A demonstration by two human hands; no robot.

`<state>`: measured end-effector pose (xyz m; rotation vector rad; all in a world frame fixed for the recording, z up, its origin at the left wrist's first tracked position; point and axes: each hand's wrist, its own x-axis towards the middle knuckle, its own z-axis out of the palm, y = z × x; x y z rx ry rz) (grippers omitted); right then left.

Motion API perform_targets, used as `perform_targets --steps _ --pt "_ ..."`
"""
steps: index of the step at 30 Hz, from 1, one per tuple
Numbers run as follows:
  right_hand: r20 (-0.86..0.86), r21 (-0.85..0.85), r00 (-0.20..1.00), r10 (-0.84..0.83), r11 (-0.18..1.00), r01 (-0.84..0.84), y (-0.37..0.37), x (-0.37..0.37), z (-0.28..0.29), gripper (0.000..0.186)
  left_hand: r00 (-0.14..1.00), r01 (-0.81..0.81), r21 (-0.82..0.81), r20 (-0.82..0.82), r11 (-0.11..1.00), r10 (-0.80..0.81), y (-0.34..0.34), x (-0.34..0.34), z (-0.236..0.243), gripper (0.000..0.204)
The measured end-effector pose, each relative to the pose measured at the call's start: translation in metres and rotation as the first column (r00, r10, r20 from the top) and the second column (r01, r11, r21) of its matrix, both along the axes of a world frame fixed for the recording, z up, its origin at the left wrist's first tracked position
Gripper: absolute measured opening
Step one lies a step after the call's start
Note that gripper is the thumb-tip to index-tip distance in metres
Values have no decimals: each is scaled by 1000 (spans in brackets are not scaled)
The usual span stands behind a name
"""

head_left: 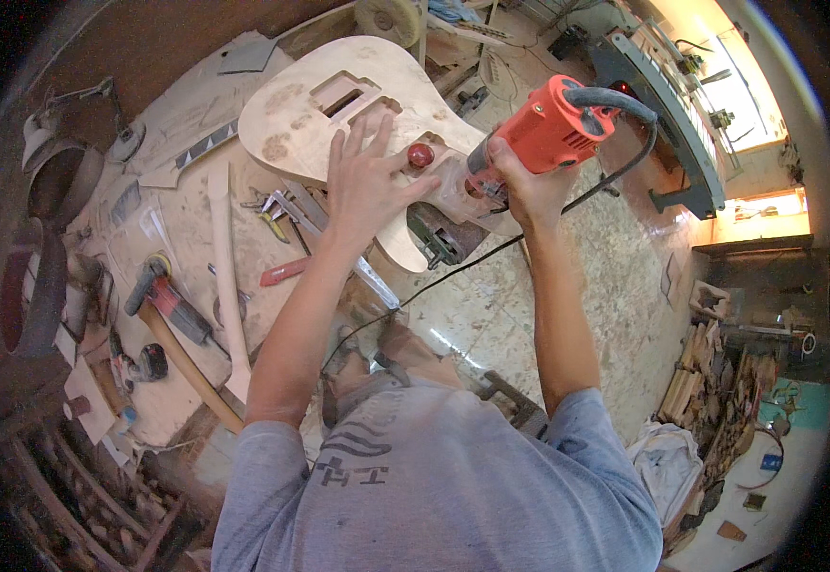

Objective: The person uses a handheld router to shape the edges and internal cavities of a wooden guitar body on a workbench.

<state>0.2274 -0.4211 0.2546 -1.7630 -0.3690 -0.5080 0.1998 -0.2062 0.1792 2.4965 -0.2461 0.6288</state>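
A pale wooden electric guitar body [300, 124] with routed cavities lies at the top middle, over a dark green vise [439, 240]. My left hand [365, 176] is spread on its face, fingers apart, with a glossy red knob [420, 155] beside the thumb and forefinger. Whether the hand presses on the knob, I cannot tell. My right hand [534, 191] is wrapped round a red power router [550, 124], which is tilted over the neck end of the body. The router's bit is hidden. Its black cord [615, 176] loops down past my right forearm.
On the bench at left lie a guitar neck [224, 248], a red angle grinder [174, 303], a caliper [296, 210] and a red-handled tool [284, 272]. A grey machine [667, 124] stands at upper right. Wood offcuts [696, 367] are piled at lower right.
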Motion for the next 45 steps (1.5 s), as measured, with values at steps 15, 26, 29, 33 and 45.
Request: perform_targets --steps 15,26,29,33,45 --pt "31 -158 997 -76 984 80 3 6 4 38 998 -17 47 -61 999 20 1 3 -1 53" --pt "1 -36 998 -57 998 57 6 -13 13 37 998 33 69 -60 997 -29 4 0 3 44" --pt "4 -37 997 -74 997 74 15 -18 16 37 996 39 46 -87 998 -35 4 5 1 41" --pt "47 -84 994 -99 991 103 20 -15 12 35 1000 24 -11 -1 1000 -24 5 8 -4 39" --pt "11 9 999 -43 999 43 41 -12 5 35 999 42 -292 22 956 -37 12 6 -12 33"
